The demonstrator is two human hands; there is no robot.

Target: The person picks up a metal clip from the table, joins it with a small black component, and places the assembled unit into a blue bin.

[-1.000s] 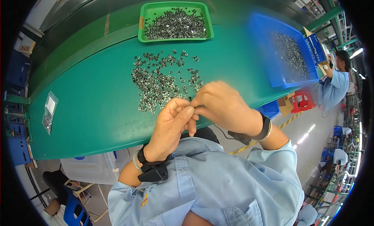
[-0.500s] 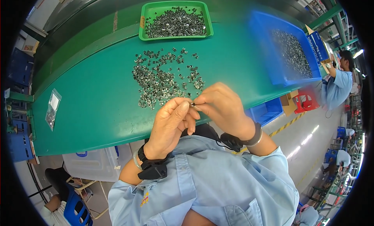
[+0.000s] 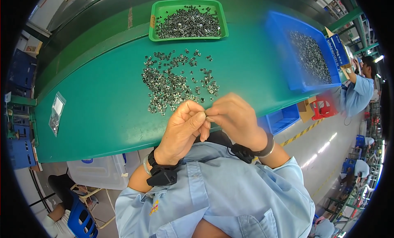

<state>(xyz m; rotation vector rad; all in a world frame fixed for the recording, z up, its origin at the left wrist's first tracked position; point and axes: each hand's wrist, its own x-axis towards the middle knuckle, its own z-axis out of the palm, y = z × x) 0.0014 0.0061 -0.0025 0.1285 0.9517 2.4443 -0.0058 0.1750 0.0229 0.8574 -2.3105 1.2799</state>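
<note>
In front of my chest, just past the table's near edge, my left hand and my right hand meet fingertip to fingertip. Both pinch closed at the same spot, around a small metal part that the fingers now almost wholly cover. My right hand is slightly blurred. Right beyond the fingertips lies a loose pile of small shiny metal parts, spread over the green table. Behind the pile, a green tray holds many more dark and silvery parts of similar size.
At the right stands a blue bin of small metal parts. A clear plastic bag lies at the left. Below the table edge are another blue bin, a red stool and a clear plastic box. A co-worker is at far right.
The metal part that showed between my fingertips is now covered by them. My right hand has shifted slightly lower and turned; the left fingers have closed in. The whole view has shifted slightly.
</note>
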